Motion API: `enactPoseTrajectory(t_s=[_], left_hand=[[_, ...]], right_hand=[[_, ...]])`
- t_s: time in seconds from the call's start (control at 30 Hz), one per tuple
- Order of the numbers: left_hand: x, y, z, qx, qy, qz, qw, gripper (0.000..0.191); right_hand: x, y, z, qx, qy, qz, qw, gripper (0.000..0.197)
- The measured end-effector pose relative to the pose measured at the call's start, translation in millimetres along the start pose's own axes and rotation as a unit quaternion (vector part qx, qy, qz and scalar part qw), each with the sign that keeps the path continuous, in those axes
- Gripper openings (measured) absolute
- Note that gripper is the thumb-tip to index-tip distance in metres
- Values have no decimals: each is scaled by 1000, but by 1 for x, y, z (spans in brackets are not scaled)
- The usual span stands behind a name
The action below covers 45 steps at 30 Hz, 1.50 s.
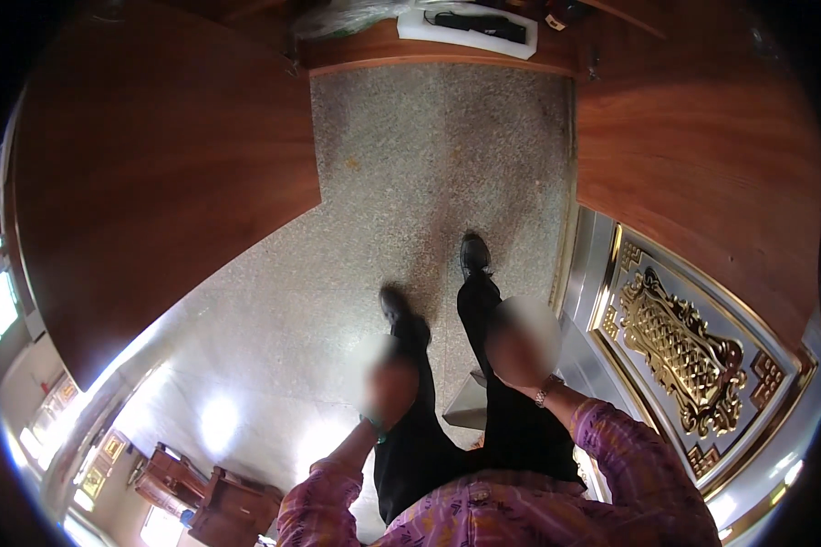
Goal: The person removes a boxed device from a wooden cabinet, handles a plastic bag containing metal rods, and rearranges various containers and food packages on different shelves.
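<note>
Both hands hang low over my black trousers, and both are blurred. My left hand (390,386) is over my left leg, with a green bangle (378,429) at the wrist. Over the right leg is my right hand (523,349), wearing a metal-banded watch (540,396). Whether either holds anything is hidden by the blur. Ahead, an open wooden cabinet door (171,157) stands on the left and another wooden door (691,164) on the right. Between them is the cabinet's bottom edge (356,60), where a white foam tray (410,31) holds a black object (486,26).
Clear plastic wrapping (342,17) lies beside the tray. My black shoes (475,253) rest on the speckled floor (397,171). An ornate silver-and-gold metal panel (684,342) stands close on the right. A grey angular object (466,410) shows between my legs. Wooden furniture (232,509) is at lower left.
</note>
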<state>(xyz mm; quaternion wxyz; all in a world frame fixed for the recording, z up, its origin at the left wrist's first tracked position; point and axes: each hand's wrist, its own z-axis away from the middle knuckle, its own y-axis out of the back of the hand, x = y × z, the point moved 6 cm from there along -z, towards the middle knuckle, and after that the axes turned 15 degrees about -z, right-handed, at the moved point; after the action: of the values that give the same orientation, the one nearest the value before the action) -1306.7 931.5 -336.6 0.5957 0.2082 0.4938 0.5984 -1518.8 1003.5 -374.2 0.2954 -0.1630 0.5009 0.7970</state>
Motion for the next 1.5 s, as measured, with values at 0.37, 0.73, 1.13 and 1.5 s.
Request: enactPoseTrajectory(t_s=[0.37, 0.73, 1.13, 1.5], left_hand=[[-67, 139, -5, 63, 143, 737, 657, 21], [-205, 377, 203, 270, -195, 877, 346, 64], [-235, 505, 363, 458, -460, 690, 320, 68], [-305, 494, 449, 549, -402, 582, 446, 72]], right_hand=[[-75, 0, 22, 138, -53, -93, 985, 12], [-132, -38, 99, 175, 68, -35, 982, 48], [-185, -68, 124, -208, -59, -134, 967, 56], [-188, -72, 52, -256, -18, -108, 961, 46]])
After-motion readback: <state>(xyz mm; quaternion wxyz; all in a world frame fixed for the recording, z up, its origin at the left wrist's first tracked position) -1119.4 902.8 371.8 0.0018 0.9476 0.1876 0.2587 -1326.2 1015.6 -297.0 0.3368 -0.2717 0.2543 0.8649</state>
